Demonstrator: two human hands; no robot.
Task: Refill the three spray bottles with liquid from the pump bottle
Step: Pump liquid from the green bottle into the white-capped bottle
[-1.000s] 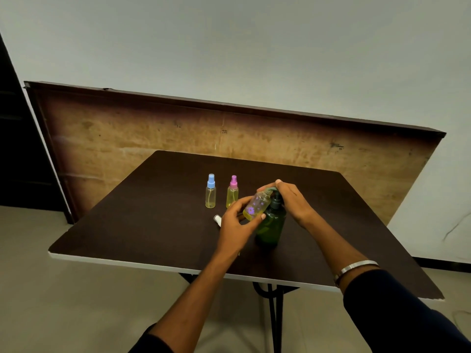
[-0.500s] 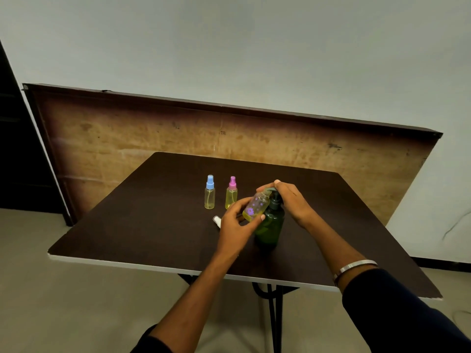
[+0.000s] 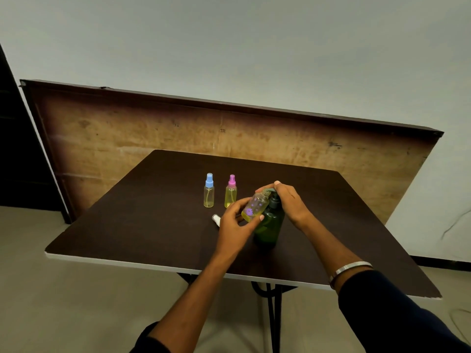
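A dark green pump bottle (image 3: 270, 225) stands on the dark brown table (image 3: 153, 220). My right hand (image 3: 290, 202) rests over its pump head, fingers curved across the top. My left hand (image 3: 235, 224) grips an uncapped clear spray bottle with purple flowers (image 3: 254, 207), tilted with its mouth up at the pump spout; some yellow liquid lies in its lower end. Two capped spray bottles stand upright behind: one with a blue cap (image 3: 209, 191), one with a pink cap (image 3: 231, 192), both holding yellowish liquid. A white spray cap (image 3: 216, 219) lies on the table beside my left hand.
A large brown board (image 3: 127, 138) leans against the wall behind the table. The table's white front edge (image 3: 127, 262) runs near me, with black metal legs (image 3: 270, 301) below. A dark doorway is at the far left.
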